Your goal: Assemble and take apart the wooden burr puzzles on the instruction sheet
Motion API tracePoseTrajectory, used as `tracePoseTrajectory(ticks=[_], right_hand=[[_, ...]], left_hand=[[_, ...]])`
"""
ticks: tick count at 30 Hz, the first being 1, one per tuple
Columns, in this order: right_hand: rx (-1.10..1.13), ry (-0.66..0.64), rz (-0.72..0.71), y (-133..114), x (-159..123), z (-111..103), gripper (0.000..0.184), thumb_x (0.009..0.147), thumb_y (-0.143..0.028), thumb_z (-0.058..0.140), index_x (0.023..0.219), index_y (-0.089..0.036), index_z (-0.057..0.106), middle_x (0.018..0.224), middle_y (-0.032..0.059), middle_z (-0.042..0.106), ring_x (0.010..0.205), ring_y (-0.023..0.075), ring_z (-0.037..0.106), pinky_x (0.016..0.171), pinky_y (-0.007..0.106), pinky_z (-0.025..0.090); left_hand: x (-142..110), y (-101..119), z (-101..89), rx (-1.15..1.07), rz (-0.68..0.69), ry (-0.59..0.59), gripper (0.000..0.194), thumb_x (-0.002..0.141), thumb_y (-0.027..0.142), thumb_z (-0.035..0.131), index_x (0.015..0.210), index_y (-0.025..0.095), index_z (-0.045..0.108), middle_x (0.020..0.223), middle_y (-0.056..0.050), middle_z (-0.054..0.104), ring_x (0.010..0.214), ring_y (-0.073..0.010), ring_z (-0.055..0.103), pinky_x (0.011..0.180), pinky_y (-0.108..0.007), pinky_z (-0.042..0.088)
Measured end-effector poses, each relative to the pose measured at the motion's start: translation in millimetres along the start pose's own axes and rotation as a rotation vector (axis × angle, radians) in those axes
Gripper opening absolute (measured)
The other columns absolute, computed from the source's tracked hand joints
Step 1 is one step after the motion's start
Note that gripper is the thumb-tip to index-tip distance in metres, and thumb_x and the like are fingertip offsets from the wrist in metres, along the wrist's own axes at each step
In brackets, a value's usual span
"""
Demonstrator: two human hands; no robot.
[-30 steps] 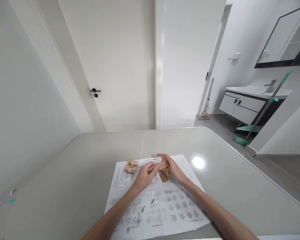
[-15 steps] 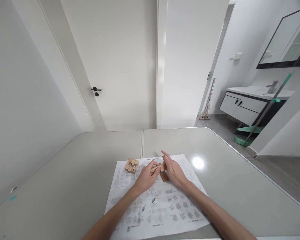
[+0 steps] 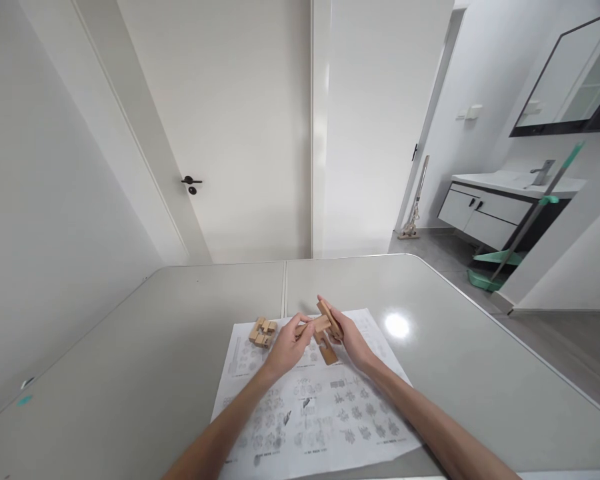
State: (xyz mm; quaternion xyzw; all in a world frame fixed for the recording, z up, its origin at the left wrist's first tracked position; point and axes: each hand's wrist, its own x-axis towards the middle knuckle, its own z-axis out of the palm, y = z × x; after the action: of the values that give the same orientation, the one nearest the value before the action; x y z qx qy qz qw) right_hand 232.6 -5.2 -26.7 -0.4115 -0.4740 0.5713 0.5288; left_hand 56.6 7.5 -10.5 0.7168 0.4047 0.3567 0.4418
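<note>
Over the sheet [image 3: 350,457] on the desk [image 3: 130,373], the left hand [image 3: 287,343] pinches a block [image 3: 323,324] right by the bar [image 3: 329,315] the right hand [image 3: 351,339] grips (a notched piece [image 3: 329,356] shows just below). Fitting work, I'd say; next calls for careful lining up.

Soft, even light here, one white glare spot [image 3: 397,325] blazing off the tabletop [image 3: 170,373], fine print blurring on the paper sheet [image 3: 330,407]!
</note>
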Motion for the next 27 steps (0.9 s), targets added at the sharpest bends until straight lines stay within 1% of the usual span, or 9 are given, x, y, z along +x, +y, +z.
tracePoseTrajectory(ticks=[2,4,7,10,14,17,19,23,27], right_hand=[[0.054,-0.047,-0.025,2,1,2,0.070,0.092,-0.067,0.045,0.146,-0.023,0.049,0.060,-0.0048,0.038,0.053,0.0149,0.034,0.053,0.027,0.034],[0.057,-0.062,-0.041,4,0,6,0.070,0.093,-0.066,0.046,0.149,-0.024,0.044,0.061,-0.0056,0.033,0.053,0.0146,0.032,0.051,0.026,0.031],[0.035,-0.053,-0.058,7,-4,10,0.070,0.095,-0.067,0.041,0.152,-0.025,0.039,0.063,-0.0051,0.033,0.056,0.0149,0.032,0.052,0.026,0.031],[-0.052,-0.030,-0.104,8,-7,12,0.073,0.096,-0.069,0.037,0.152,-0.023,0.038,0.064,-0.0048,0.035,0.057,0.0146,0.032,0.053,0.026,0.031],[-0.151,-0.020,-0.132,6,-8,10,0.074,0.098,-0.069,0.030,0.154,-0.021,0.035,0.064,-0.0055,0.031,0.056,0.0141,0.028,0.053,0.026,0.027],[-0.150,-0.074,-0.109,4,-8,8,0.072,0.100,-0.066,0.026,0.155,-0.020,0.034,0.065,-0.0061,0.024,0.056,0.0135,0.023,0.052,0.026,0.022],[-0.143,-0.099,-0.095,3,-9,8,0.071,0.100,-0.065,0.027,0.155,-0.021,0.036,0.066,-0.0060,0.022,0.056,0.0131,0.021,0.051,0.026,0.020],[-0.119,-0.084,-0.103,5,-10,11,0.070,0.099,-0.066,0.030,0.154,-0.022,0.038,0.066,-0.0061,0.023,0.055,0.0125,0.021,0.048,0.024,0.019],[-0.122,-0.077,-0.082,3,-10,11,0.071,0.099,-0.067,0.031,0.153,-0.022,0.038,0.064,-0.0063,0.025,0.054,0.0122,0.021,0.047,0.023,0.021]], left_hand=[[2,-3,-1.4,-0.058,-0.005,-0.007,0.031,0.096,0.051,0.050,0.093,0.020,0.054,0.061,0.007,0.042,0.052,-0.0096,0.033,0.051,-0.020,0.027],[2,-6,0.0,-0.104,-0.015,-0.003,0.032,0.096,0.052,0.050,0.093,0.020,0.053,0.060,0.008,0.040,0.051,-0.0089,0.032,0.050,-0.020,0.027],[-1,-10,4.5,-0.149,-0.027,0.001,0.032,0.097,0.052,0.049,0.093,0.020,0.052,0.059,0.009,0.036,0.049,-0.0082,0.029,0.048,-0.019,0.025],[-3,-11,7.5,-0.151,-0.016,0.007,0.031,0.097,0.051,0.050,0.093,0.020,0.051,0.060,0.008,0.038,0.050,-0.0082,0.030,0.049,-0.019,0.025],[-4,-9,5.9,-0.167,-0.011,-0.012,0.030,0.097,0.050,0.051,0.094,0.020,0.051,0.061,0.008,0.039,0.051,-0.0079,0.030,0.049,-0.019,0.025],[-4,-8,2.6,-0.183,-0.008,-0.066,0.029,0.098,0.049,0.051,0.094,0.020,0.051,0.060,0.009,0.033,0.051,-0.0078,0.027,0.048,-0.019,0.023],[-4,-7,2.0,-0.178,-0.008,-0.079,0.029,0.098,0.049,0.050,0.094,0.020,0.051,0.060,0.009,0.033,0.051,-0.0078,0.026,0.048,-0.020,0.023],[-5,-9,6.3,-0.178,-0.027,-0.050,0.030,0.098,0.050,0.049,0.093,0.020,0.049,0.062,0.008,0.039,0.050,-0.0075,0.028,0.048,-0.020,0.023],[-6,-10,8.2,-0.196,-0.027,-0.056,0.031,0.098,0.051,0.049,0.093,0.020,0.048,0.062,0.008,0.038,0.051,-0.0078,0.028,0.049,-0.021,0.023]])
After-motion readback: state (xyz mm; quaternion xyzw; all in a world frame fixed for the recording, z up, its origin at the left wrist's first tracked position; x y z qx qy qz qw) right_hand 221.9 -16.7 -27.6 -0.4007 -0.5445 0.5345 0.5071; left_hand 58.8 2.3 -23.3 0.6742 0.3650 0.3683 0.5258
